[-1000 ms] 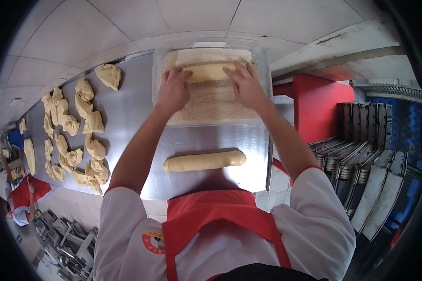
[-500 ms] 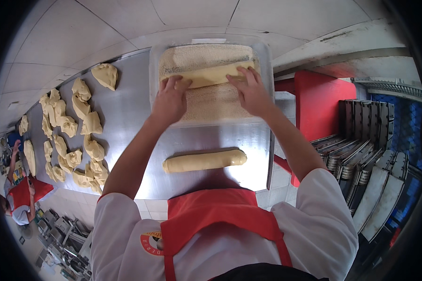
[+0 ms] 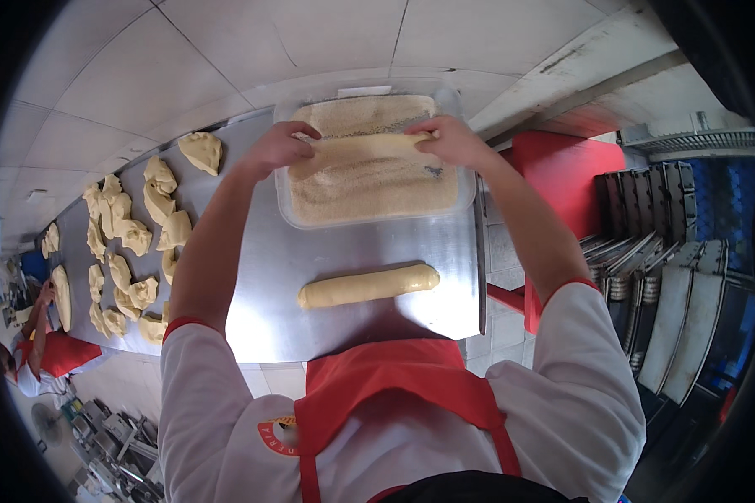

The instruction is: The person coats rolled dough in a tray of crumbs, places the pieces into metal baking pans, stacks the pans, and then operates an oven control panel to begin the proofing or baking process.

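Note:
A clear plastic tub (image 3: 468, 194) holds a layer of tan crumbs (image 3: 369, 191). Across it lies a long roll of dough (image 3: 365, 147), its surface close in colour to the crumbs. My left hand (image 3: 283, 149) grips the roll's left end with curled fingers, near the tub's left wall. At the opposite end, my right hand (image 3: 455, 141) pinches the roll between thumb and fingers. Nearer to me, a second smooth dough roll (image 3: 369, 286) rests by itself on the metal table.
Several irregular dough pieces (image 3: 134, 237) are spread over the left of the steel table (image 3: 264, 327). A co-worker in a red apron (image 3: 67, 352) stands at the far left. On the right are a red stand (image 3: 558, 180) and stacked metal pans (image 3: 684, 318).
My hands have shifted from resting on top of the dough roll to gripping its two ends. The roll now looks more crumb-covered, and the crumbs around it are disturbed.

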Action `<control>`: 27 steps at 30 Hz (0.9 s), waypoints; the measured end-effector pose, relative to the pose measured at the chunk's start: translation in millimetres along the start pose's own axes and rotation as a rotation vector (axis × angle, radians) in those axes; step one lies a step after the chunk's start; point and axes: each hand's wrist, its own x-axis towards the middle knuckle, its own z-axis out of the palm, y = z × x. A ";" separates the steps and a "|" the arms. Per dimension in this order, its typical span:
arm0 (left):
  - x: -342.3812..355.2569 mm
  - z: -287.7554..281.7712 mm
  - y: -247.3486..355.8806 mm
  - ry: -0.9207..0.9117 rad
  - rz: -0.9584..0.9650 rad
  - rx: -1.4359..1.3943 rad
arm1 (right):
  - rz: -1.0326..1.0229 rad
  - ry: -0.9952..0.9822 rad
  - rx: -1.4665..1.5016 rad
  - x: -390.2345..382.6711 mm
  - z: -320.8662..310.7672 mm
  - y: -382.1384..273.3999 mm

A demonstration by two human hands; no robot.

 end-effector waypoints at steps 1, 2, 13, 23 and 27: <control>-13.5 -1.6 -7.1 -0.064 -0.020 -0.415 | 0.123 -0.074 0.152 -21.3 -6.7 -12.0; -24.9 4.5 -2.8 -0.111 -0.097 -0.563 | 0.192 -0.095 0.452 -42.2 -4.4 1.7; -125.7 122.4 39.8 -0.784 -0.243 -0.975 | 0.152 0.168 1.667 -336.8 96.3 30.0; -199.4 254.9 426.6 -0.946 0.473 -0.434 | -0.140 1.180 1.172 -670.2 -60.3 -23.0; -212.8 338.3 591.1 -1.120 0.731 -0.081 | -0.146 1.335 0.869 -764.1 -154.9 16.2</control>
